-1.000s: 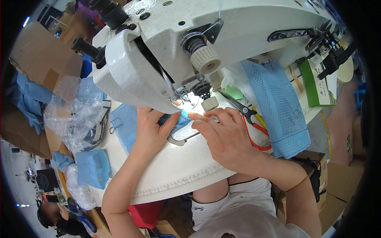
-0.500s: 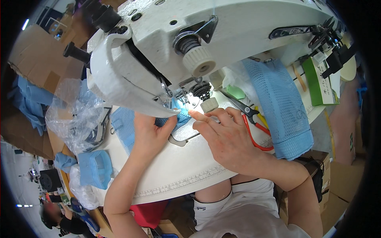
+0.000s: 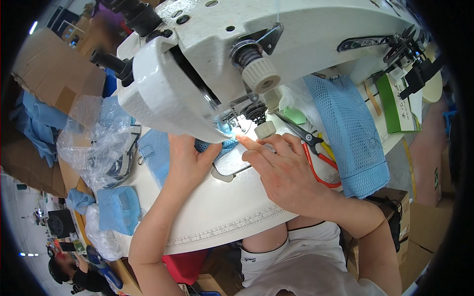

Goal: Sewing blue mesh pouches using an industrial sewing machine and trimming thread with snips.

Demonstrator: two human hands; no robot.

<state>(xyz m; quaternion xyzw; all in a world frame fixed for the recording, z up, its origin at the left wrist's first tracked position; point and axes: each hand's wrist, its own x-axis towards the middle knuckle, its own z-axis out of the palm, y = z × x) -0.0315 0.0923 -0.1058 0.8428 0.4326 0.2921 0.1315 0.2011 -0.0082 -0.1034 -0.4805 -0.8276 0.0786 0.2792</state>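
Observation:
Blue mesh fabric (image 3: pixel 156 152) lies on the white sewing machine's bed and runs under the needle area, where a lamp lights it. My left hand (image 3: pixel 190 160) is closed on the fabric's near edge, thumb against bent fingers; its fingertips are partly hidden by the mesh and the machine head. My right hand (image 3: pixel 289 170) rests right of the needle, its index fingertip pressing the fabric beside the presser foot, the other fingers curled. A small greyish thing shows between those fingers, too small to name. The sewing machine (image 3: pixel 168 89) overhangs both hands and partly covers the stitching spot.
Red-handled scissors (image 3: pixel 316 148) lie right of my right hand, beside a blue mesh piece (image 3: pixel 348 133) and a green box (image 3: pixel 395 101). At left are a clear plastic bag (image 3: pixel 94 143), a folded blue piece (image 3: pixel 117 209) and a cardboard box (image 3: pixel 59 74). Another person (image 3: pixel 79 271) appears at lower left.
The machine head appears slightly farther right in the picture. Both hands stay in nearly the same place, on the same fabric.

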